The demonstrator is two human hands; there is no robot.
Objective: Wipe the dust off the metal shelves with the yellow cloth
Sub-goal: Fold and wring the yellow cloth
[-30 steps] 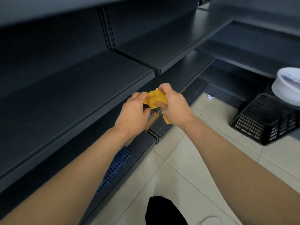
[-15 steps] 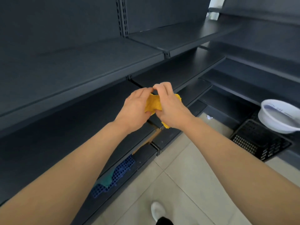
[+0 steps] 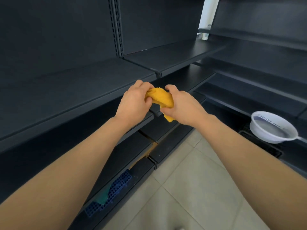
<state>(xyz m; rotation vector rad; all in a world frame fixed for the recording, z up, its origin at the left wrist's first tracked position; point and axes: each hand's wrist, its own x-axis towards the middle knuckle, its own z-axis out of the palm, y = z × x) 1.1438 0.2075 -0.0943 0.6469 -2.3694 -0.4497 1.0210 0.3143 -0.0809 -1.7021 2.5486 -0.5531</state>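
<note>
Gripping a bunched yellow cloth (image 3: 162, 98), both hands (image 3: 132, 103) (image 3: 184, 107) clamped on it, before dark metal shelves (image 3: 83, 87)

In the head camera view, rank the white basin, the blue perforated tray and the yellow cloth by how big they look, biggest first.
1. white basin and blue perforated tray: about alike. The tray is partly hidden under a shelf, so I won't rank the two.
2. yellow cloth: smallest, bunched between the left hand and right hand.

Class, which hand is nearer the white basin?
Right. The right hand, gripping the yellow cloth, lies toward the white basin; the left hand grips the cloth's other end, farther off.
</note>
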